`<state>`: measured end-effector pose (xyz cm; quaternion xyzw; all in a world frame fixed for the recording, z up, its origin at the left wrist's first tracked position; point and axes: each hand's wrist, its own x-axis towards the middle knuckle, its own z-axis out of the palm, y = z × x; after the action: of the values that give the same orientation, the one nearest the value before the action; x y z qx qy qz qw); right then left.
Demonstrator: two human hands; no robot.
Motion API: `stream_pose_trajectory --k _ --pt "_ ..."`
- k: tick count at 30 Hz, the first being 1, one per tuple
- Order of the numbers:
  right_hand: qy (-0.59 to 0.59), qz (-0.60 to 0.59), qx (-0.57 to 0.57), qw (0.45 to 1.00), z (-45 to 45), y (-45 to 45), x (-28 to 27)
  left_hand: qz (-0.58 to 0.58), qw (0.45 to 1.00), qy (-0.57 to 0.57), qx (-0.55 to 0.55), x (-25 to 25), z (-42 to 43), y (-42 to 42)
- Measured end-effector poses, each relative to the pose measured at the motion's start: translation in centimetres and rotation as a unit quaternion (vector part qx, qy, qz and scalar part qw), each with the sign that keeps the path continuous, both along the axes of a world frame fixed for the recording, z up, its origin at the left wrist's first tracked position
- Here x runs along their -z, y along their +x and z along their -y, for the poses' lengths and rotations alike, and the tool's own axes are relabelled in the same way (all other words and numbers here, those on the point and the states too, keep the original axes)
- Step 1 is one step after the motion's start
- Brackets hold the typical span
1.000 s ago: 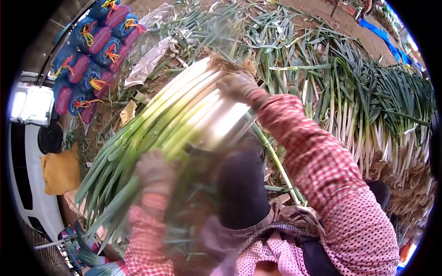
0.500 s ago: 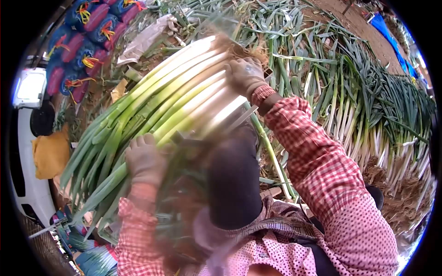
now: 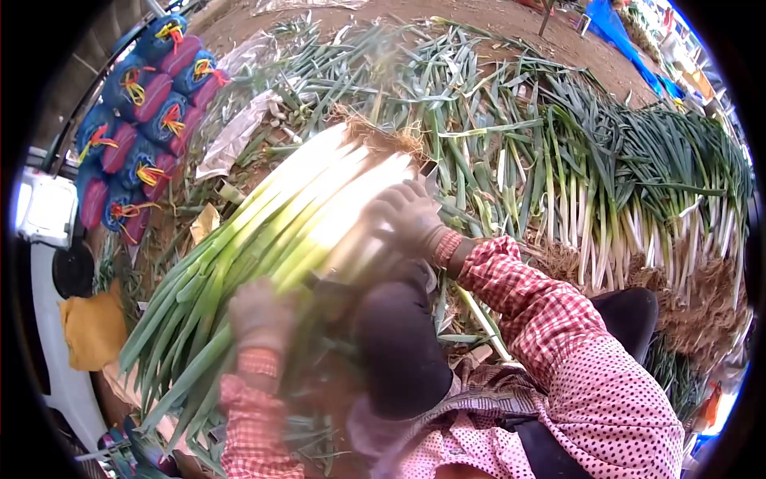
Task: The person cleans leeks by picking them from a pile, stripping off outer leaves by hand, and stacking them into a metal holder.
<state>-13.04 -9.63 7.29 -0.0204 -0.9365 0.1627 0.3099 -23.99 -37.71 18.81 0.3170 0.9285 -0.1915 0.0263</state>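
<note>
A big bundle of long green onions [image 3: 275, 215] lies slantwise before me, with roots [image 3: 375, 137] at the upper right and green leaves fanning to the lower left. My right hand [image 3: 408, 219], in a light glove, rests on the near side of the white stalks below the roots, its fingers apart. Over the green part, at the bundle's near edge, is my left hand [image 3: 262, 313], also gloved. Motion smears its fingers, so its grip is unclear. A flat metal edge [image 3: 432, 177] shows beside the stalks, just above my right hand.
More green onions [image 3: 638, 191] lie in a long row at the right, roots toward me. Loose leaves [image 3: 471, 104] litter the ground beyond the bundle. Blue and pink net-wrapped bundles [image 3: 148, 120] are stacked at the upper left. A yellow cloth [image 3: 94, 326] hangs by a white vehicle [image 3: 60, 319].
My right hand has moved from the root end down to the near side of the white stalks. My left hand stays by the green part, blurred. The view has shifted slightly.
</note>
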Motion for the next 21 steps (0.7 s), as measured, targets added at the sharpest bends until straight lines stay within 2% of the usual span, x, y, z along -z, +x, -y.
stream_pose_trajectory --k 1,6,9,12,13,15,17,18,20,21 --pt "0.018 0.015 0.014 1.000 -0.3 -0.2 0.1 -0.005 1.000 0.007 0.022 0.0 0.2 -0.1" --pt "0.068 0.105 0.050 0.991 -2.1 -0.1 -1.1 0.013 1.000 -0.011 -0.015 -0.9 -0.9 -0.4" --pt "0.115 0.209 0.039 0.970 -2.9 -1.6 -2.5 0.003 1.000 -0.004 -0.013 -0.1 -0.5 -0.7" --pt "0.088 0.389 0.007 0.917 -4.2 -3.8 -4.8 -0.020 1.000 -0.002 0.014 0.2 0.0 -1.1" --pt "0.114 0.337 -0.019 0.934 -4.6 -2.7 -4.9 -0.030 0.999 -0.008 0.020 0.4 0.1 -0.9" --pt "0.085 0.293 -0.032 0.952 -4.1 -0.6 -5.7 -0.054 0.998 -0.008 0.014 0.9 0.1 -0.4" --pt "0.023 0.231 -0.028 0.972 -3.5 0.4 -5.9 -0.023 0.999 -0.021 0.013 0.6 -0.3 0.5" --pt "0.001 0.137 -0.024 0.990 -3.4 0.5 -5.2 -0.009 0.999 -0.029 0.016 0.3 -0.1 0.8" --pt "-0.033 0.194 -0.017 0.980 -3.9 -0.6 -5.1 -0.015 0.999 -0.024 0.021 0.9 0.0 0.4" --pt "-0.034 0.276 -0.002 0.961 -4.1 -2.2 -6.7 -0.009 0.999 -0.026 0.019 1.0 -0.1 0.3"
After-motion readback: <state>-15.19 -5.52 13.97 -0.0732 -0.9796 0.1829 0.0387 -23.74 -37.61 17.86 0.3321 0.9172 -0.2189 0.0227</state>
